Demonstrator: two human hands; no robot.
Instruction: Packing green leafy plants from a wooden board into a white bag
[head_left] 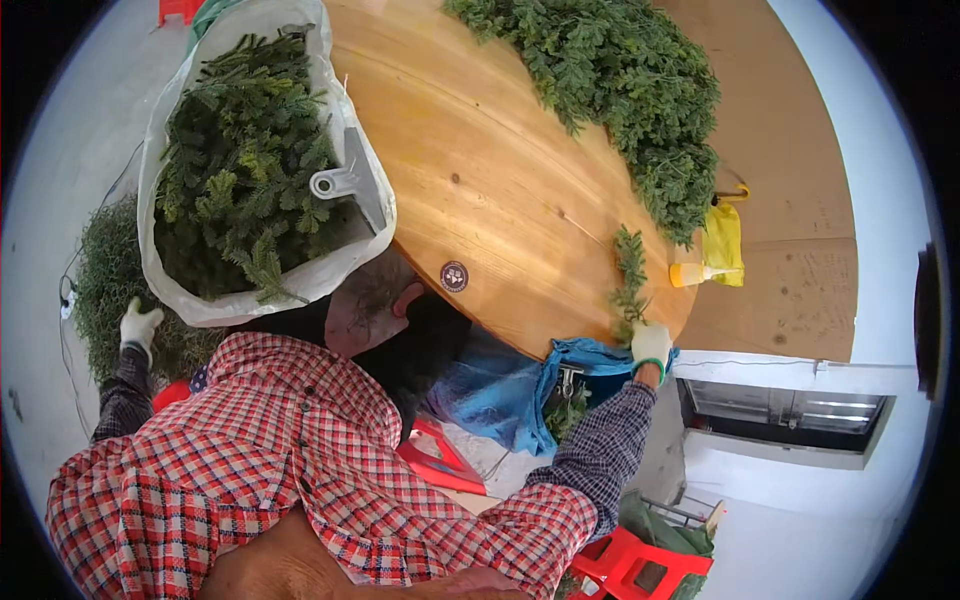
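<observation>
My right hand point(651, 346), in a white glove with a green cuff, is closed at the table's near right edge on the lower end of a green leafy sprig point(631, 268). The sprig points away from me over the wooden table point(480, 180). Far to the left, my left hand point(141, 326), also gloved in white, is at a heap of thin grey-green stems point(108, 262). Its visible fingers are apart, and I make out nothing held in them. Beside that heap stands a white-lined bag point(165, 305) filled with dark green fir sprigs point(245, 170).
A large pile of green sprigs point(630, 90) covers the table's far right side. Near its right edge are a yellow-capped bottle point(690, 274) and a yellow bag point(722, 232). A blue cloth bag point(500, 395) hangs below the near edge. A red stool point(640, 565) stands lower right.
</observation>
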